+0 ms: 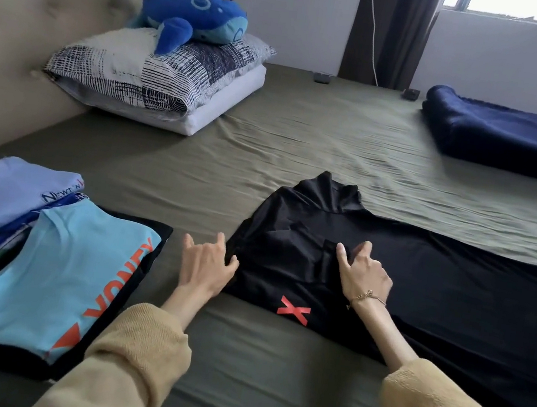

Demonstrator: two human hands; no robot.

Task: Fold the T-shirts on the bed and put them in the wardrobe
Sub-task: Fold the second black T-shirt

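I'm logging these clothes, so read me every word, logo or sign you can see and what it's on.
"NEWTON", end cut off: pale blue shirt at the left.
"YONEX", partly folded under, orange: light blue shirt on the pile.
Red "X" mark: black shirt.
Small patch beside "NEWTON": too small to read.

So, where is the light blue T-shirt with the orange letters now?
In the head view it lies folded at the lower left, on top of the stack of folded shirts on the bed, left of the left hand: light blue T-shirt.
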